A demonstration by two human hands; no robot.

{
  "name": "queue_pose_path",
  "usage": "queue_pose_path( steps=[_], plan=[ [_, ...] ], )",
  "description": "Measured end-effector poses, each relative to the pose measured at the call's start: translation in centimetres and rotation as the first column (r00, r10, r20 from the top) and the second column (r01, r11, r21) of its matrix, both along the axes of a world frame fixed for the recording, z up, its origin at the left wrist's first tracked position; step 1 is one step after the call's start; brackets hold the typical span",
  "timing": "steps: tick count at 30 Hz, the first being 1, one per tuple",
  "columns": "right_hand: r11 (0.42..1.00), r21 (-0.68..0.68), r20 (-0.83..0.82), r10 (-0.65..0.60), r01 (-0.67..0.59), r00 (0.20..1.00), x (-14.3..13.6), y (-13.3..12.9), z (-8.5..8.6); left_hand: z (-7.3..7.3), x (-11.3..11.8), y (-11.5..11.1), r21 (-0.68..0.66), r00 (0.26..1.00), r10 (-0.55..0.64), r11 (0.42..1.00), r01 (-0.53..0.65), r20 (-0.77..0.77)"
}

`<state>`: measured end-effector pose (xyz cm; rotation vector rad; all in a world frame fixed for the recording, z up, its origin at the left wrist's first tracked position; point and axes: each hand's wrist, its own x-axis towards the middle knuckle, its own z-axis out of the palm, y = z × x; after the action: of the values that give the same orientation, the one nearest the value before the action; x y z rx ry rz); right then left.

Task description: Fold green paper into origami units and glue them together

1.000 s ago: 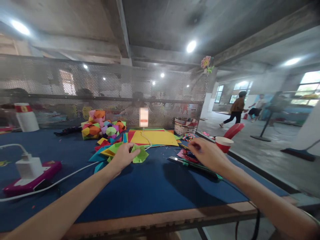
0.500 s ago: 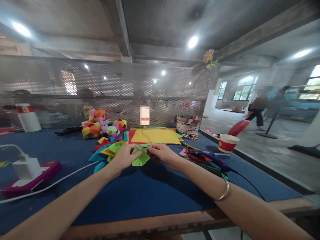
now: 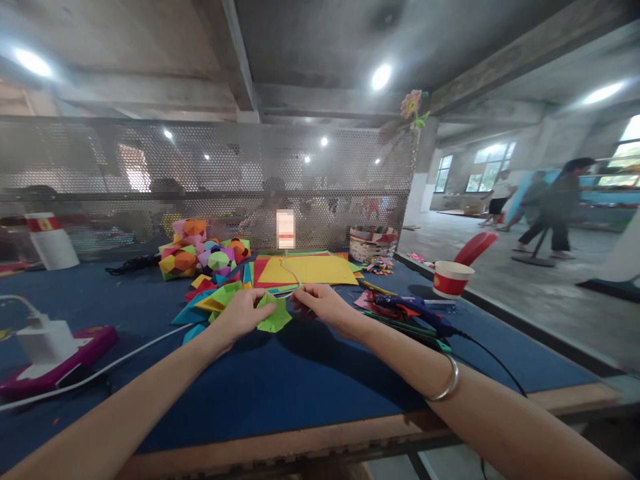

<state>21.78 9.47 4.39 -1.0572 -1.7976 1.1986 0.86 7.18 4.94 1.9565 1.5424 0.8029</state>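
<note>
My left hand point(image 3: 249, 310) pinches a light green piece of folded paper point(image 3: 275, 315) between thumb and fingers, above the blue table mat. Just right of that paper, my right hand point(image 3: 320, 305) has its thumb and fingers pressed together; whatever they hold, if anything, is too small to make out. A slight gap shows between the right fingertips and the paper's edge. Beside and behind my left hand lie folded paper pieces point(image 3: 203, 303) in blue, yellow, green and red. A stack of coloured paper sheets point(image 3: 310, 269), yellow on top, lies beyond both hands.
Colourful paper balls point(image 3: 180, 259) sit back left. At right are a blue glue gun point(image 3: 417, 311), a paper cup point(image 3: 451, 280) and a woven basket point(image 3: 373, 245). A purple power strip point(image 3: 95, 343) with a white cable lies left. People walk in the room beyond.
My right fingertips have drawn slightly away from the green paper, which my left hand still holds. The view has shifted a little, and the people at the right have moved.
</note>
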Motion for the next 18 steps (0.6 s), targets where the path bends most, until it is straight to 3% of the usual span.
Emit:
queue_pose_path(
  steps=[9, 18],
  plan=[
    [0.999, 0.016, 0.093, 0.034, -0.036, 0.995, 0.0, 0.1, -0.8, 1.8, -0.6, -1.1, -0.170, 0.981, -0.108, 0.982, 0.081, -0.160],
    [0.996, 0.048, 0.111, 0.076, -0.082, 0.991, -0.2, 0.7, -1.6, 2.3, -1.2, -0.8, -0.040, 0.975, -0.081, 0.996, 0.074, -0.208]
  ],
)
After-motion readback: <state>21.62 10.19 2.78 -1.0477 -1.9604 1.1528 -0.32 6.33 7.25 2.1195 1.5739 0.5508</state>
